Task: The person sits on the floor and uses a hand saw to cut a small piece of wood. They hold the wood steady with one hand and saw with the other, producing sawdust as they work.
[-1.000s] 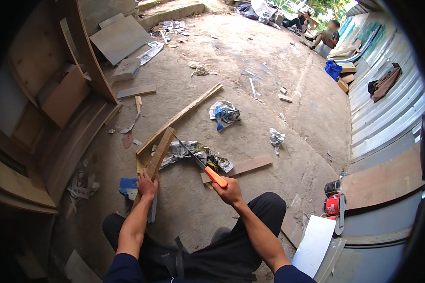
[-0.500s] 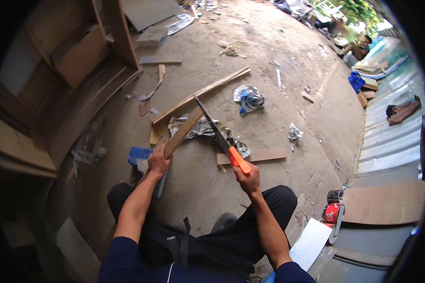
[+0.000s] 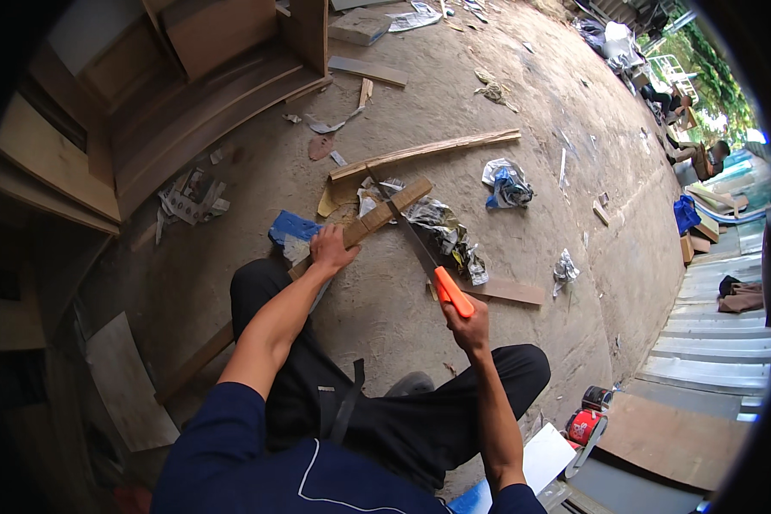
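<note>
Head view: a saw crosses a wooden board over the middle of the floor.
The left hand clasps the board; the right hand is wrapped around the saw's orange handle. A cabinet stands at the floor's left edge, a red can near its right.

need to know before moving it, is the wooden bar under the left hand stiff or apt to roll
The wooden bar is probably stiff: it runs straight past the left hand without visible sag. It seems unlikely to roll, given its flat faces. Pushed at its far end, it may pivot, as only one hand holds it.
</note>
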Available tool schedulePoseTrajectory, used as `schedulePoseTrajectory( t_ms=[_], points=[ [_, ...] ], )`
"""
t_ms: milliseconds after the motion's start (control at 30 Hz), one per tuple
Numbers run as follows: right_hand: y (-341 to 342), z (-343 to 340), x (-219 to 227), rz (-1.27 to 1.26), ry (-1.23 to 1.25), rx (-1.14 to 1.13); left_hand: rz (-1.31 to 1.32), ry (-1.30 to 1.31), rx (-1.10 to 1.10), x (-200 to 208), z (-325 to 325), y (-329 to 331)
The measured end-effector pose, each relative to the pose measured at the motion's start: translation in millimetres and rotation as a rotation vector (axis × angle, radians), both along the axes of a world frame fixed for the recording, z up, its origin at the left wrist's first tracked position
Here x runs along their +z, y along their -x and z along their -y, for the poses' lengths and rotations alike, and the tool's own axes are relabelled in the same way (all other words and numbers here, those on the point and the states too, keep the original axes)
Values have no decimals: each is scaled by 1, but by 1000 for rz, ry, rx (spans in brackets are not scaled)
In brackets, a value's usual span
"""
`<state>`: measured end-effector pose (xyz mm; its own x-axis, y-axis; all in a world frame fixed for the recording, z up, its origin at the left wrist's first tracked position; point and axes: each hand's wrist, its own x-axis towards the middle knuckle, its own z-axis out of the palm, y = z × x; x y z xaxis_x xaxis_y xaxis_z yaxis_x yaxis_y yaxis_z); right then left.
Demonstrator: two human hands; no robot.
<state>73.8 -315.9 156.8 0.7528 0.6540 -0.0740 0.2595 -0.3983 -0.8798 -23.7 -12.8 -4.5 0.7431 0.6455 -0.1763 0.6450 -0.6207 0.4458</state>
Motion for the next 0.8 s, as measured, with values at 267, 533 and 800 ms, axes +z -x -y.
schedulePoseTrajectory(
  t_ms=[267,533,800],
  points=[
    [33,-26,-2,42,77,-1,19,16,30,6,9,-16],
    [23,-7,42,4,201,-29,201,582,87,-1,-24,-40],
    [14,6,24,-86,156,-115,477,743,237,-17,-28,-47]
  ],
)
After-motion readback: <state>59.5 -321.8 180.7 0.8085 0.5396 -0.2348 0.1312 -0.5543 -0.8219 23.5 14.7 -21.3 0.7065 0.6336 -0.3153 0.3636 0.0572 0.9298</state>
